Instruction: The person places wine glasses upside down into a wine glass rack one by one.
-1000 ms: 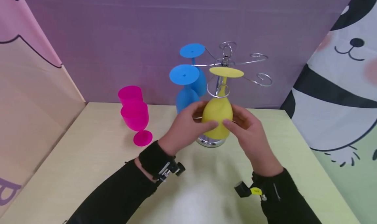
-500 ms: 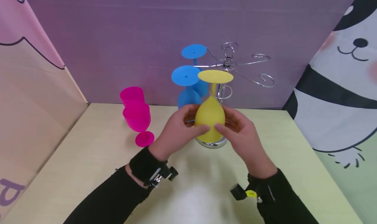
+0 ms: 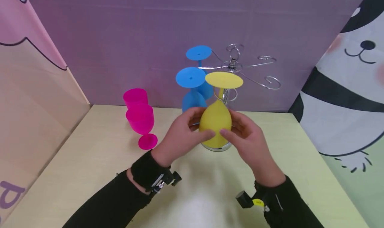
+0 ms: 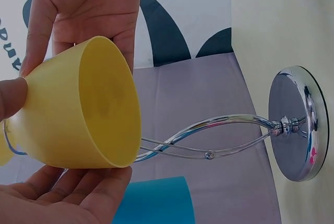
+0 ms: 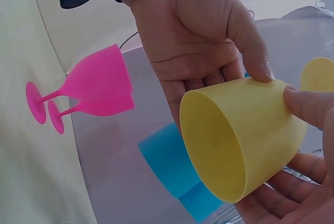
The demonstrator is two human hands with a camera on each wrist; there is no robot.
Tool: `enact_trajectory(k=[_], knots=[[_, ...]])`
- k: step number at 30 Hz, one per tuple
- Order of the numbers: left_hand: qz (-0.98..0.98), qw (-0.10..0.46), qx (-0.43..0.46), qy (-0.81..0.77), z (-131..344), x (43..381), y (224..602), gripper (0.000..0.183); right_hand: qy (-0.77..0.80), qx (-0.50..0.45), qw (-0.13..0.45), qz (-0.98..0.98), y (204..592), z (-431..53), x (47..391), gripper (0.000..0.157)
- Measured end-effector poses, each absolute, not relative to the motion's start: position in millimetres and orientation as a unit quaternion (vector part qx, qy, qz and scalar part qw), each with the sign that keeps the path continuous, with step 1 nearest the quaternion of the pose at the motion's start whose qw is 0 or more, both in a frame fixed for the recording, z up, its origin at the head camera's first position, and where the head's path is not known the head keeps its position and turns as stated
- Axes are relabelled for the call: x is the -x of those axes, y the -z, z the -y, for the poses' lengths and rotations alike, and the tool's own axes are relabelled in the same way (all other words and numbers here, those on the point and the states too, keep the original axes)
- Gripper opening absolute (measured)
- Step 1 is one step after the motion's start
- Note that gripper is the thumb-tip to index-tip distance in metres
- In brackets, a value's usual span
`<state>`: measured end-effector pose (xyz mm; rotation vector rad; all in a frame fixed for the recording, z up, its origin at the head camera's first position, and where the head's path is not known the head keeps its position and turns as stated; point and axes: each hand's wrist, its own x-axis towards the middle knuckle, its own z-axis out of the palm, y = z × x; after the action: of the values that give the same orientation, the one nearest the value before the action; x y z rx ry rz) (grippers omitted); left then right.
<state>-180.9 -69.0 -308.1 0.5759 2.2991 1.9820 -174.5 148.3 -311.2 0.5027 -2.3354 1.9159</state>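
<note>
A yellow goblet (image 3: 215, 123) is upside down, foot uppermost, in front of the chrome stemware rack (image 3: 232, 67). My left hand (image 3: 181, 129) grips its bowl from the left, thumb on the near side. From the right, my right hand (image 3: 250, 134) holds the same bowl with thumb and fingers. The yellow stem overlaps a curled wire hook (image 3: 234, 96); I cannot tell whether it sits inside the curl. In the left wrist view, the yellow bowl's open mouth faces the rack's round base (image 4: 313, 130). Two blue goblets (image 3: 190, 78) hang inverted at the rack's left.
Two pink goblets (image 3: 140, 119) stand upright on the table (image 3: 99, 161), left of the rack. More curled wire hooks (image 3: 272, 83) reach out to the right. A purple cloth backdrop (image 3: 120, 48) rises behind the table, with printed panels at either side.
Both hands have shifted the yellow goblet left and slightly nearer me, then a little back to the right. Their grip stays on the bowl. The head view has drifted slightly.
</note>
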Motion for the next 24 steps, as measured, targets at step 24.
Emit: enact_trajectory(k=[24], knots=[[-0.74,0.034,-0.191,-0.644,63.7,191.4,321.1,0.074,-0.662,-0.134,0.031,0.737,331.1,-149.5,181.7,0.056]])
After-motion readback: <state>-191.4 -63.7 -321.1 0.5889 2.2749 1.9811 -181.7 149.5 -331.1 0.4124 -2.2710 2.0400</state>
